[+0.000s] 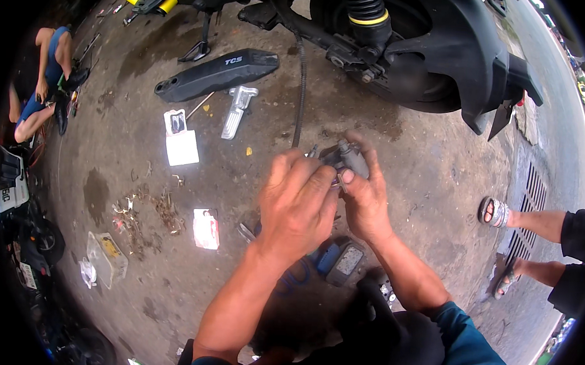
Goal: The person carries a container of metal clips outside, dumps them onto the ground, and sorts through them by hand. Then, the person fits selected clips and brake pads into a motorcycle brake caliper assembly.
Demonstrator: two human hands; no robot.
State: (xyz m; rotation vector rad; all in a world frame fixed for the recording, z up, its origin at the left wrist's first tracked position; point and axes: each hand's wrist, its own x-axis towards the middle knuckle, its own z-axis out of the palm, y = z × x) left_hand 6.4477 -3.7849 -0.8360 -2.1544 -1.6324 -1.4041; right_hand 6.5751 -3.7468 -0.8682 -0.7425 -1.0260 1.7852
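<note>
In front of me, my right hand [368,202] wraps around a grey metal brake caliper [353,160], its thumb on the near side. My left hand [298,199] is closed against the caliper's near left side, thumb and fingers pinched together. Whatever small part lies between the fingertips is mostly hidden. A black ribbed hose [300,95] runs down from the motorbike toward the caliper; its lower end disappears behind my left hand. Beyond my hands is the motorbike's rear wheel [433,100], under a black fender.
A long black cover [217,73] and a silver metal bracket [237,111] lie on the concrete. Left of them is an opened white packet [182,146] with two dark pads. Nearer are a red-white box [205,229], a clear tub [108,258] and a blue-grey block [346,263]. People are at both sides.
</note>
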